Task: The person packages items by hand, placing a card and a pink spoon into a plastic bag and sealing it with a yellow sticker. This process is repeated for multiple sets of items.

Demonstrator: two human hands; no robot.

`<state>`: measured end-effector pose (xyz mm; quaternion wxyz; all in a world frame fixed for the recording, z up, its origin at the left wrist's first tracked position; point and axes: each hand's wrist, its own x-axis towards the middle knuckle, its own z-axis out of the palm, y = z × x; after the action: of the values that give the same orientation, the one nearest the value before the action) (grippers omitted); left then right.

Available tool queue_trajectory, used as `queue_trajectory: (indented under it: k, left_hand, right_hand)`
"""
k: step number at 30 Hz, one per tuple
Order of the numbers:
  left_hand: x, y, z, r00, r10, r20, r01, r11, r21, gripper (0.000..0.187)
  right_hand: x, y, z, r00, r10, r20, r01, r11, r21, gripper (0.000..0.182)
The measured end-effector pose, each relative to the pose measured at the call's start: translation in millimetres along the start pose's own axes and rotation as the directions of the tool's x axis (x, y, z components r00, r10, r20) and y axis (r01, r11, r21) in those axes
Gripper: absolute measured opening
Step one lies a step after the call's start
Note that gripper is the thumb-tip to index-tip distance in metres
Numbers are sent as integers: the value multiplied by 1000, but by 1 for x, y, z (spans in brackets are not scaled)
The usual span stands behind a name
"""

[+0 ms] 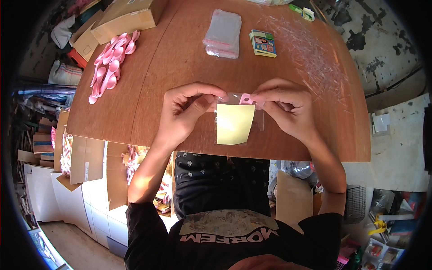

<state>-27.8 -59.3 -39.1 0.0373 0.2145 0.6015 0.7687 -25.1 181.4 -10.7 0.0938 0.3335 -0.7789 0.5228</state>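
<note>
Between my two hands is a clear plastic bag (258, 124) with a pale yellow card (235, 125) in it. My left hand (186, 110) pinches the bag's upper left corner between thumb and fingertips. At the upper right, the fingers of my right hand (290, 105) are closed on the bag's edge. A pink tab with a hole (245, 99), coloured like the spoons, shows above the card beside my right fingertips; the card covers whatever is below it. Ahead of my hands lie a stack of clear bags (223, 31) and a pile of printed cards (263, 43).
Pink spoons (108, 67) are heaped on the left of the wooden table (180, 58). Loose clear plastic strips (310, 54) spread over its right side. A cardboard box (126, 20) stands at the back left, and a green and white item (303, 12) at the back right.
</note>
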Motion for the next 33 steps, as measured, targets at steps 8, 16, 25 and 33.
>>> queue_trajectory:
  k: [8, 16, 25, 33]
  left_hand:
    - [-1, -1, 1, 999, 36, -1, -36, 996, 83, 11]
    - [-2, -2, 3, 999, 22, -32, -19, 996, 87, 13]
    - [-4, -5, 1, 998, 44, -37, -36, 983, 182, 19]
    - [-5, -9, 2, 998, -36, 50, 33, 998, 48, 48]
  right_hand:
    - [0, 2, 0, 1000, 7, 3, -7, 995, 96, 17]
    - [1, -2, 3, 996, 79, 28, -83, 984, 158, 24]
    - [2, 3, 3, 987, 127, 95, -141, 975, 169, 24]
    - [3, 3, 5, 989, 144, 17, -144, 955, 258, 24]
